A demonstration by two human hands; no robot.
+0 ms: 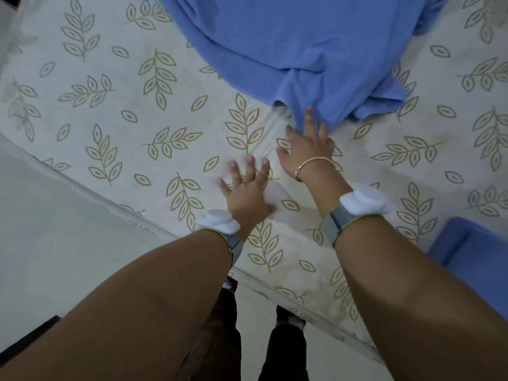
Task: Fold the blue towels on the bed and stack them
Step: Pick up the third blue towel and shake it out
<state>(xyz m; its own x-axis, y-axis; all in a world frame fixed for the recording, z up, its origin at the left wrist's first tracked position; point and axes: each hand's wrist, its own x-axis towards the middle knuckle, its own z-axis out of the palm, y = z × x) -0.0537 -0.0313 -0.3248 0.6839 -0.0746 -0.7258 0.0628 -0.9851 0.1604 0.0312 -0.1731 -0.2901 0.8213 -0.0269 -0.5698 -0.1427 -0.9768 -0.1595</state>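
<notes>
A large crumpled blue towel (pixel 310 48) lies spread across the far middle of the bed. Its near edge bunches into folds. My right hand (pixel 309 145) reaches to that near edge with fingers spread, and the fingertips touch or slip under the cloth; no firm grip shows. My left hand (pixel 247 188) hovers over the bare sheet, fingers apart, holding nothing, about a hand's width short of the towel. A folded blue towel (pixel 472 254) sits at the right edge of view, near my right forearm.
The bed (pixel 110 119) has a cream sheet printed with tan leaf sprigs. Its near edge runs diagonally from mid-left down to lower right. Pale floor (pixel 55 243) lies beyond that edge at left. My legs and feet (pixel 286 325) stand beside the bed.
</notes>
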